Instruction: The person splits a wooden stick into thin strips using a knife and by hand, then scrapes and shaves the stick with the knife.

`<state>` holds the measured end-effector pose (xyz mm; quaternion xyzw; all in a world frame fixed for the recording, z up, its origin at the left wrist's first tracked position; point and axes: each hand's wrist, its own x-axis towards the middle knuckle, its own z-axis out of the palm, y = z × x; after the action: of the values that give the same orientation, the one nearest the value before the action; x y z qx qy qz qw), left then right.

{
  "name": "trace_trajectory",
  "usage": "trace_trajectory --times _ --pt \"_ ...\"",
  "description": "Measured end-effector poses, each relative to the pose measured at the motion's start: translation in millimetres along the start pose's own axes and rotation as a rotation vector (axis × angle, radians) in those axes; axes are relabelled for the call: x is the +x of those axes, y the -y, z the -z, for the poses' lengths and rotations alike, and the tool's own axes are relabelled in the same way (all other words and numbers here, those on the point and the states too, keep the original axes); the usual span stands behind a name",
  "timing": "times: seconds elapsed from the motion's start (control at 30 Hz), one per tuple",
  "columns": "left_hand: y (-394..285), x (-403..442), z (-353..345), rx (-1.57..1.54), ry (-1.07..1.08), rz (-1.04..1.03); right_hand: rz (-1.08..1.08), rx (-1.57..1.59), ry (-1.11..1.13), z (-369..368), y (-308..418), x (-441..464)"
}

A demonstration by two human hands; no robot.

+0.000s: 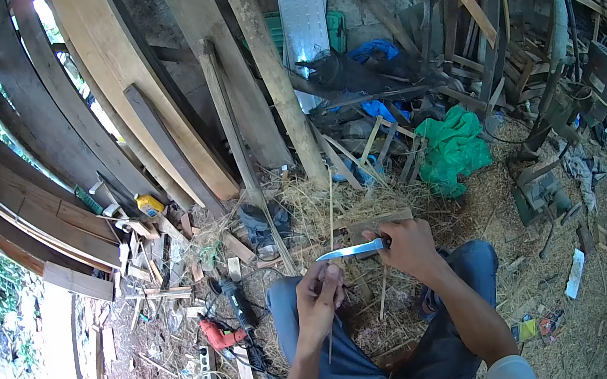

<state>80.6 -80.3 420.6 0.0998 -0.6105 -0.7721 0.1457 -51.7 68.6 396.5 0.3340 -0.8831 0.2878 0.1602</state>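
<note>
A knife (352, 249) with a shiny blade lies level between my hands, its tip toward the left. My right hand (407, 244) is closed around its dark handle. My left hand (321, 296) is closed in a pinch on a thin strip (332, 199), which runs upward from the fingers past the blade tip; its lower end shows below the hand. The blade's tip is close to my left fingertips; whether they touch is unclear. Both hands are above my bent knees.
Wood shavings cover the ground (520, 233). A red drill (221, 332), a grinder (238, 303) and a power strip (207, 369) lie at the left. Boards (133, 81) lean behind. A green cloth (454, 151) and a yellow bottle (149, 205) are farther off.
</note>
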Motion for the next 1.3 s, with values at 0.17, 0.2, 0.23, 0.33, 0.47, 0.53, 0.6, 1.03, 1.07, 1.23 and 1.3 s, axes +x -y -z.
trace_trajectory --times 0.17,0.2,0.23,0.33,0.47,0.53,0.6,1.03,1.07,1.23,1.3 --pt "-7 0 -8 0.105 -0.091 -0.006 0.104 0.056 0.052 -5 0 -4" --pt "-7 0 -8 0.135 -0.122 -0.009 0.113 0.080 0.102 -4 2 -4" --pt "-7 -1 -8 0.166 -0.153 -0.011 0.121 0.105 0.153 -3 5 -4" --pt "-5 -2 -10 0.174 -0.175 -0.038 0.226 0.143 0.108 1 16 -6" --pt "-3 -1 -2 0.150 -0.153 -0.048 0.304 0.149 0.119 3 21 -5" --pt "-7 -2 -5 0.122 -0.148 -0.035 0.204 0.160 0.188 3 21 -5" --pt "-5 -5 -5 0.160 -0.130 -0.031 0.109 0.130 0.194 -4 17 -6" --pt "4 -6 -23 0.120 -0.119 0.003 -0.109 -0.118 -0.065 -22 -1 -8" --pt "4 -5 -24 0.119 -0.115 0.001 -0.110 -0.121 -0.069 -23 -2 -7" --pt "-2 -3 -29 0.072 -0.139 0.049 -0.108 -0.194 -0.166 -24 -6 -3" --pt "-2 -3 -29 0.069 -0.130 0.062 -0.124 -0.167 -0.142 -20 -10 0"
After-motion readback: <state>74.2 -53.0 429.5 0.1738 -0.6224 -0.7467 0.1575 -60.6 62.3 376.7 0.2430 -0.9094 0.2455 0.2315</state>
